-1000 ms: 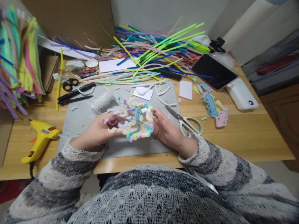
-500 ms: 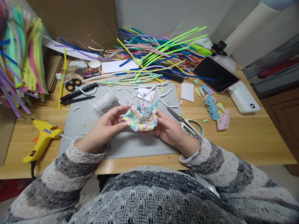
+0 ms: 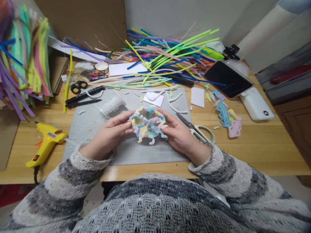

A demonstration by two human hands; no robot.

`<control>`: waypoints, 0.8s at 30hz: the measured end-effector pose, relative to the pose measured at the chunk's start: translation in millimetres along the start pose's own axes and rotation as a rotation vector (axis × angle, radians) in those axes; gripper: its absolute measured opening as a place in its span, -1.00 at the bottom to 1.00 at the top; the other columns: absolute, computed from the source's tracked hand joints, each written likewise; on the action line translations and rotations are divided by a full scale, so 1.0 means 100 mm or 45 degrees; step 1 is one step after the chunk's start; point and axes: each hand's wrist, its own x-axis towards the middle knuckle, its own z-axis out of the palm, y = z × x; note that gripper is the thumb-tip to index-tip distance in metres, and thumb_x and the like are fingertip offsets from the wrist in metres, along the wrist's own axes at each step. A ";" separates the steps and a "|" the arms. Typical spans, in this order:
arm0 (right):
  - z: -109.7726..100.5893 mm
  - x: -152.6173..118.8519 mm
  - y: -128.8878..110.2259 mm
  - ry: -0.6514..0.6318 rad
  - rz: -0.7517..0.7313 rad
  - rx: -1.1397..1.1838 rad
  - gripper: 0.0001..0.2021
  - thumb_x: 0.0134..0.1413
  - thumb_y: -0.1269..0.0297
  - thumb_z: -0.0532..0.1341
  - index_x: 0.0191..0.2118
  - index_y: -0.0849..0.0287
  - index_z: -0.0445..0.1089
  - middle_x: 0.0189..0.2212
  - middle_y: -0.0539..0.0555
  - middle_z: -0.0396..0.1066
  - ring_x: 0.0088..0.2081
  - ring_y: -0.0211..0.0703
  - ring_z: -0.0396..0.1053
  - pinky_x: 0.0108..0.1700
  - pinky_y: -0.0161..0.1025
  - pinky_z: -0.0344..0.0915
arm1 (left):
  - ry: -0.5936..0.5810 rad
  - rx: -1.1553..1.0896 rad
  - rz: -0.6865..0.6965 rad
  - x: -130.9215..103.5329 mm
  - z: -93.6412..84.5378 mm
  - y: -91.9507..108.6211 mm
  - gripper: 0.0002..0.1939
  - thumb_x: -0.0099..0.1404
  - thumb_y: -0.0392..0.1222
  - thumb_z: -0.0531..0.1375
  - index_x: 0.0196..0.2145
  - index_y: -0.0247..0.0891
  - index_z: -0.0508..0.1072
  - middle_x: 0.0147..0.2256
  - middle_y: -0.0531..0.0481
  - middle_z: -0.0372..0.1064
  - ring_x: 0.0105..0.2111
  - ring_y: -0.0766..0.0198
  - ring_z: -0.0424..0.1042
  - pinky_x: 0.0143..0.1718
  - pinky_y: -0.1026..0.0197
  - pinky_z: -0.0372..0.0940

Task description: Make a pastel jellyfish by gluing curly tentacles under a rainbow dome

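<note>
Between my hands is a round pastel pipe-cleaner ornament (image 3: pixel 148 124), with a scalloped rim, openings in its middle and curled ends hanging at its lower edge. My left hand (image 3: pixel 113 131) pinches its left rim between thumb and fingers. On the opposite side my right hand (image 3: pixel 176 131) grips the right rim, its thumb near a blue curl. The ornament is held above the grey cutting mat (image 3: pixel 97 153). Just beyond my left hand lies a spool of clear beaded trim (image 3: pixel 113 105). Scissors with pale green handles (image 3: pixel 198 129) rest beside my right hand.
A yellow glue gun (image 3: pixel 46 140) lies at the left. Loose pipe cleaners (image 3: pixel 170 51) are heaped at the back, with bundled ones (image 3: pixel 36 61) at far left. Black pens (image 3: pixel 85 97), a phone (image 3: pixel 228 79), a white power bank (image 3: pixel 257 103) and pastel zigzag pieces (image 3: pixel 222 113) surround the mat.
Both hands have tilted the pipe-cleaner ornament, so its openwork face now shows and its curls, which stood up before, point down towards me. The view has shifted slightly.
</note>
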 end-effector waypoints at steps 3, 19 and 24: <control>-0.02 0.00 -0.01 0.053 0.016 -0.065 -0.60 0.02 0.33 0.23 0.03 -0.01 0.38 0.03 0.03 0.40 -0.13 -0.18 0.41 -0.12 -0.17 0.45 | 0.046 0.079 0.005 0.01 0.00 -0.02 -0.55 0.10 -0.12 0.38 -0.02 -0.14 0.53 0.01 -0.09 0.48 -0.13 0.19 0.51 -0.13 0.21 0.45; -0.06 0.03 -0.01 0.193 -0.285 -1.162 -0.83 0.08 0.29 0.20 -0.18 0.16 0.40 -0.28 0.05 0.38 -0.35 -0.24 0.32 -0.29 -0.21 0.29 | -0.018 0.474 -0.013 0.05 0.02 -0.08 -0.58 0.16 0.00 0.30 -0.07 -0.27 0.53 -0.20 -0.11 0.56 -0.30 0.22 0.51 -0.29 0.19 0.44; -0.08 0.09 -0.02 0.126 -0.263 -1.191 -0.90 0.02 0.35 0.22 -0.30 0.17 0.43 -0.40 0.01 0.38 -0.38 -0.23 0.30 -0.32 -0.23 0.25 | -0.032 0.659 0.137 0.08 0.06 -0.10 -0.61 0.20 -0.04 0.25 -0.06 -0.30 0.50 -0.15 -0.15 0.54 -0.22 0.19 0.51 -0.16 0.11 0.40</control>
